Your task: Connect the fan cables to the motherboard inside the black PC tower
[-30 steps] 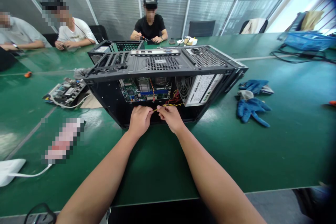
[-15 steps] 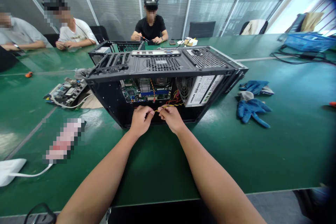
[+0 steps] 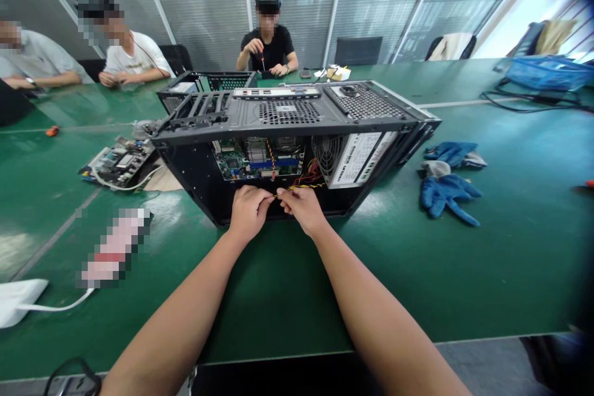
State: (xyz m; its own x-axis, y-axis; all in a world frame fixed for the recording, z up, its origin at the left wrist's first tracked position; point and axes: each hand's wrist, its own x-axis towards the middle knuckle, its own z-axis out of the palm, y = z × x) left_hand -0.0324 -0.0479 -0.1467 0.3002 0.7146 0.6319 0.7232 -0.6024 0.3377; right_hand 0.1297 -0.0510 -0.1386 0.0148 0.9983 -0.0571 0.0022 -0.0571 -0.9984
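A black computer case (image 3: pixel 195 164) lies on the green table with its open side facing me. Inside it I see a green motherboard (image 3: pixel 232 164), a power supply (image 3: pixel 359 158) with a fan and white label, and a bundle of red and yellow wires (image 3: pixel 313 174). At the case's lower opening my left hand (image 3: pixel 248 210) pinches a thin yellow-and-black cable. Close beside it, my right hand (image 3: pixel 301 205) also pinches this cable (image 3: pixel 306 185), which runs right toward the power supply. The cable's left end is hidden by my left hand.
Blue gloves (image 3: pixel 448 192) lie to the right. On the left are a loose circuit board (image 3: pixel 118 164), a pixelated flat object (image 3: pixel 116 247) and a white cable. Behind stands another case frame (image 3: pixel 232 81). Across the table a co-worker holds a screwdriver (image 3: pixel 262 60); other people sit at left.
My hands stay nearly in place on the cable, my right fingertips shifting slightly left. The co-worker opposite has raised one hand and turned the screwdriver upright.
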